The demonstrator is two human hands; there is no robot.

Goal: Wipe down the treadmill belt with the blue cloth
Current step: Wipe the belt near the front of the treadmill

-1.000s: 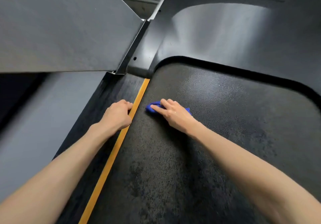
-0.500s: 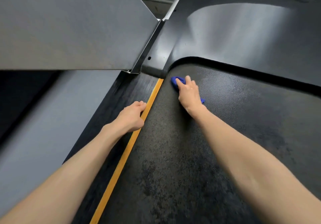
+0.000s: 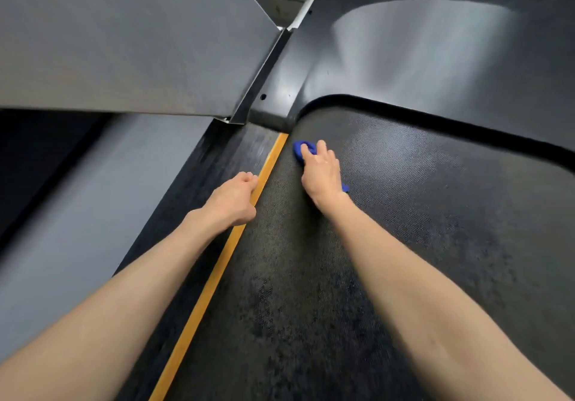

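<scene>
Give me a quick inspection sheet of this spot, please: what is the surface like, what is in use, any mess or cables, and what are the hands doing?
Surface: dark textured treadmill belt, patchy, with darker blotches nearer the camera.
Job's things: blue cloth, bunched, lying on the belt near its far left corner, close beside the yellow stripe.
Clutter: nothing seen.
Hands: right hand holds the cloth down on the belt; left hand, fingers curled and holding nothing, rests on the side rail at the stripe.
Cables: nothing seen.
Surroundings: glossy black motor cover beyond the belt; grey panel up on the left.
</scene>
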